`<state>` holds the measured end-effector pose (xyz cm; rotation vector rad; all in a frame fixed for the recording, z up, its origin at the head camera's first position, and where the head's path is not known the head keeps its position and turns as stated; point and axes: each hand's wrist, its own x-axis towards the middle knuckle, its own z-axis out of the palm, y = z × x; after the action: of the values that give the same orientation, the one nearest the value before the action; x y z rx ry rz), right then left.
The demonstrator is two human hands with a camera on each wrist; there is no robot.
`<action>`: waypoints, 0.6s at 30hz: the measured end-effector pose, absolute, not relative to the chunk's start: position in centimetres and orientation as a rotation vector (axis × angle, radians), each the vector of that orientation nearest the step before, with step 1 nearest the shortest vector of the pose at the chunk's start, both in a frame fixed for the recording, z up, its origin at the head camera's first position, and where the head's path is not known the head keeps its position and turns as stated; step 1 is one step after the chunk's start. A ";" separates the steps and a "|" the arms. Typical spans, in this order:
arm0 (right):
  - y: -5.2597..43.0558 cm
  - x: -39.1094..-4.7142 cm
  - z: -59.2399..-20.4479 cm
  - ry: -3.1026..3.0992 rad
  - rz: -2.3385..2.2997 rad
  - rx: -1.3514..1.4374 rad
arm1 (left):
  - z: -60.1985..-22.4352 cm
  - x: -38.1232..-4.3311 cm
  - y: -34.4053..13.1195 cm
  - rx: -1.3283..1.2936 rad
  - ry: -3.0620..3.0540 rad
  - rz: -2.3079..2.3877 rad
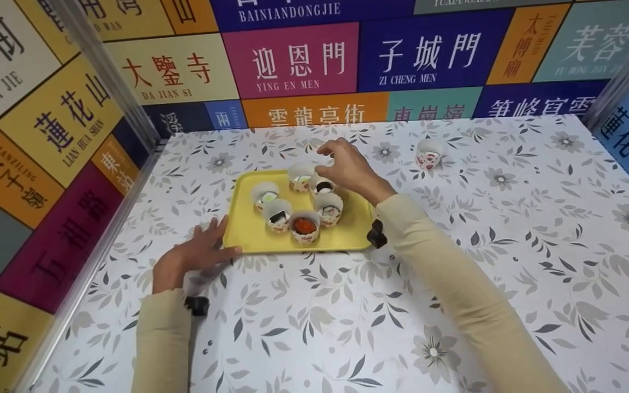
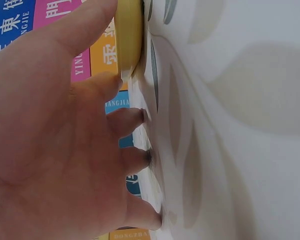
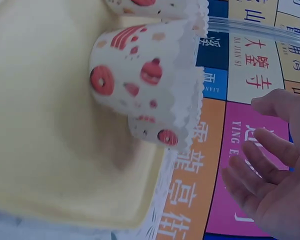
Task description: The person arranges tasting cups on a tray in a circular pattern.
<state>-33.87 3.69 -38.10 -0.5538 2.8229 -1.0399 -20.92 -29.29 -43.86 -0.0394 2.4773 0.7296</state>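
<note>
Several printed paper baking cups stand on a yellow tray (image 1: 347,237). One front cup (image 1: 306,234) holds something red; others show dark or pale green contents. My left hand (image 1: 194,254) is at the tray's left front corner, fingers spread. In the left wrist view the thumb and index finger of that hand (image 2: 65,135) touch the tray rim (image 2: 129,40), while the other fingertips rest on the tabletop. Over the back cups hovers my right hand (image 1: 350,166), its fingers loosely bent. The right wrist view shows this hand (image 3: 277,170) holding nothing, apart from the nearest cup (image 3: 145,70).
Another printed paper cup (image 1: 429,155) stands off the tray at the back right. A floral cloth (image 1: 314,311) covers the table. Colourful panels with lettering (image 1: 292,60) wall in the back and sides.
</note>
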 end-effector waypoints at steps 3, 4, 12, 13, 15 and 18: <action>4.9 -33.9 -38.4 2.847 -1.062 -0.557 | -43.8 -20.8 -29.4 -0.036 2.473 0.743; 5.4 -33.9 -38.5 2.854 -1.068 -0.554 | -43.7 -20.8 -29.4 -0.034 2.471 0.748; 9.2 -34.0 -38.9 2.927 -1.154 -0.484 | -43.6 -20.8 -29.3 0.016 2.481 0.721; 9.7 -34.1 -38.9 2.935 -1.160 -0.475 | -43.6 -20.8 -29.3 0.004 2.478 0.723; 10.5 -34.1 -38.9 2.952 -1.163 -0.443 | -43.6 -20.8 -29.2 -0.007 2.475 0.728; 11.8 -34.2 -38.9 2.976 -1.157 -0.399 | -43.7 -20.8 -29.3 -0.010 2.476 0.731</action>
<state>-34.22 11.76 -38.89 -0.3994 2.9763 -1.1573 -20.78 -29.29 -43.68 -0.0103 2.4759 0.7315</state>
